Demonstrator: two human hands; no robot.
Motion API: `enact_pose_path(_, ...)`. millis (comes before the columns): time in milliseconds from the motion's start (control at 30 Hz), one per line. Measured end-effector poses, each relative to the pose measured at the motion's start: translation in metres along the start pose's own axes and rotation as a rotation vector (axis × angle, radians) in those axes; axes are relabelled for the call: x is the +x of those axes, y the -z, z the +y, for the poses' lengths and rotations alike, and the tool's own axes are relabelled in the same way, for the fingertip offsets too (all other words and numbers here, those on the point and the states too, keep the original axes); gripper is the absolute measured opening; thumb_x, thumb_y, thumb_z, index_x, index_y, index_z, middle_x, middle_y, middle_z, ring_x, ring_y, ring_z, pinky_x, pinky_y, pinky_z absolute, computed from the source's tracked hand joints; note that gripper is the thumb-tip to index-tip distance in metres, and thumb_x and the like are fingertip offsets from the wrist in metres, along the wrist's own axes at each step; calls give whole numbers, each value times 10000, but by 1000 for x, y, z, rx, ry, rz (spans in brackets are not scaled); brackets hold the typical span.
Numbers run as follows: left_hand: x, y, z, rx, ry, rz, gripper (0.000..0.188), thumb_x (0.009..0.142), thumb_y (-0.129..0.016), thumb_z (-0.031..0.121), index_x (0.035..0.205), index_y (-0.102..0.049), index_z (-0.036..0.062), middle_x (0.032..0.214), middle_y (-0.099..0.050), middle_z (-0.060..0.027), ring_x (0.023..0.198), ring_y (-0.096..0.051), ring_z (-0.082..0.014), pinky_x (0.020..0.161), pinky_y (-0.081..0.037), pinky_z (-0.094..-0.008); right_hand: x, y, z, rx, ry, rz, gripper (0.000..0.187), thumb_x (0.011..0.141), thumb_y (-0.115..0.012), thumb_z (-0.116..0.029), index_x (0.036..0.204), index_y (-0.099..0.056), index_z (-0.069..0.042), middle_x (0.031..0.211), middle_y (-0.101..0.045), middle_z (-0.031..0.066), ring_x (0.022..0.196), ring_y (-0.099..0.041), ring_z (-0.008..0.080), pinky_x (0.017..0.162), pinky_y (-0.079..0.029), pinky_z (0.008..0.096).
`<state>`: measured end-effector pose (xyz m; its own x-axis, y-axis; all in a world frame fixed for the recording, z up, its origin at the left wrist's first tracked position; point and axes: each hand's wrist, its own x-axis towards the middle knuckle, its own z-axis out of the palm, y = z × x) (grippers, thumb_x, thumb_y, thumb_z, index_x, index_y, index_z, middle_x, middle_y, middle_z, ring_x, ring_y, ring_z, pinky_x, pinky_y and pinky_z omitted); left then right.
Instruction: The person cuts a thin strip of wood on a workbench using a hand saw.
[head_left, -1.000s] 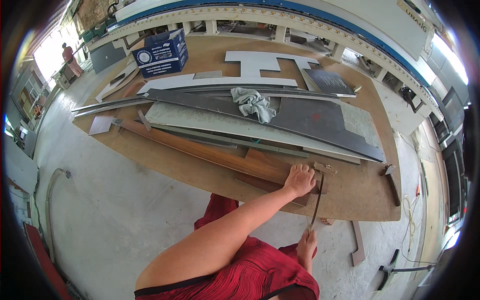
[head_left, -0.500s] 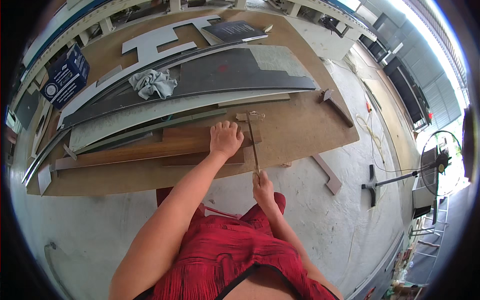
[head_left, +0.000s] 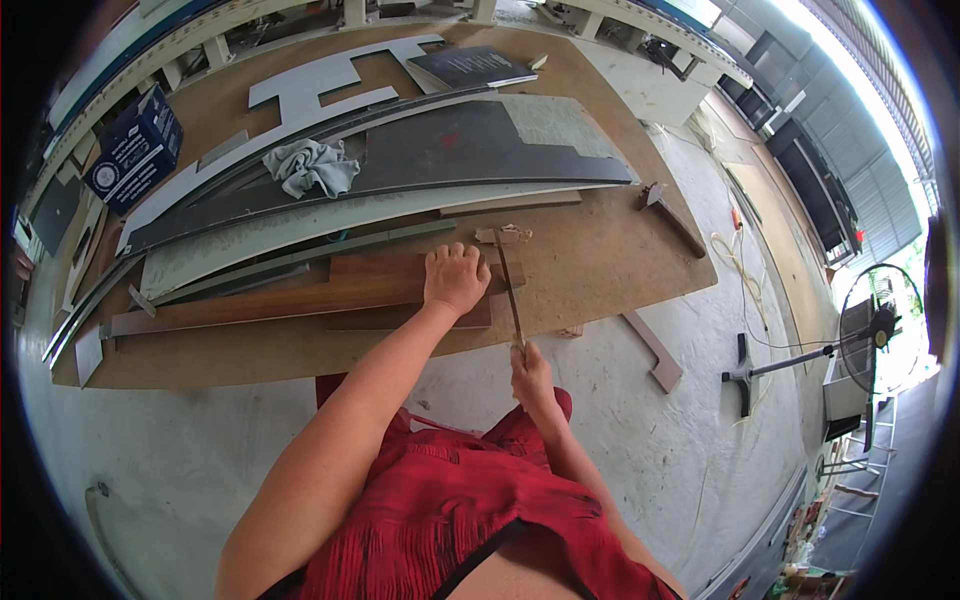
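My left hand (head_left: 457,280) presses down with curled fingers on a long brown wooden strip (head_left: 270,309) near its right end. Under that strip lies a wider brown board (head_left: 365,268), partly hidden by it and by my forearm. Just below the table edge, my right hand (head_left: 532,374) is closed round the handle of a thin-bladed handsaw (head_left: 509,278). Its narrow blade points away from me and crosses the wood just right of my left hand. A small pale wood offcut (head_left: 505,235) lies by the blade's far end.
A hammer (head_left: 673,220) lies at the table's right. Grey and white panels (head_left: 430,150), a crumpled cloth (head_left: 312,168) and a dark blue box (head_left: 137,152) occupy the far side. An angled board (head_left: 655,355) and a fan (head_left: 868,322) stand out on the right.
My right hand and the handsaw have shifted very slightly toward me and to the right. The left hand stays in place on the wooden strip.
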<state>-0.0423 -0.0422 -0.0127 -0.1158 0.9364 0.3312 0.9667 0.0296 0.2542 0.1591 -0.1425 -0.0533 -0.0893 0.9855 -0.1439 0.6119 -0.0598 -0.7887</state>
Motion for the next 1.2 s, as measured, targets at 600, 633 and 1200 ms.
enact_pose_path(600, 5, -3, 6, -46, -1, 3, 257, 862, -578, 342, 916, -625, 95, 963, -626, -106, 954, -583, -297, 840, -438, -459, 18, -1, -2, -37, 3, 27, 267, 983, -495, -281, 952, -489, -16, 805, -599, 317, 812, -556, 546, 673, -405, 598)
enact_pose_path(633, 4, -3, 4, -38, 5, 15, 259, 855, -579, 343, 911, -631, 96, 964, -631, -107, 950, -586, -297, 836, -443, -462, 21, -4, 1, 10, -3, 17, 268, 982, -493, -282, 948, -491, -16, 814, -601, 317, 817, -555, 545, 671, -404, 600)
enact_pose_path(1200, -7, 14, 3, -111, 67, -45, 282, 885, -545, 328, 974, -635, 77, 1006, -622, -113, 1017, -560, -292, 890, -418, -455, 9, 6, -28, 10, -90, -39, 190, 982, -516, -173, 896, -492, -5, 642, -542, 175, 569, -578, 295, 536, -437, 433)
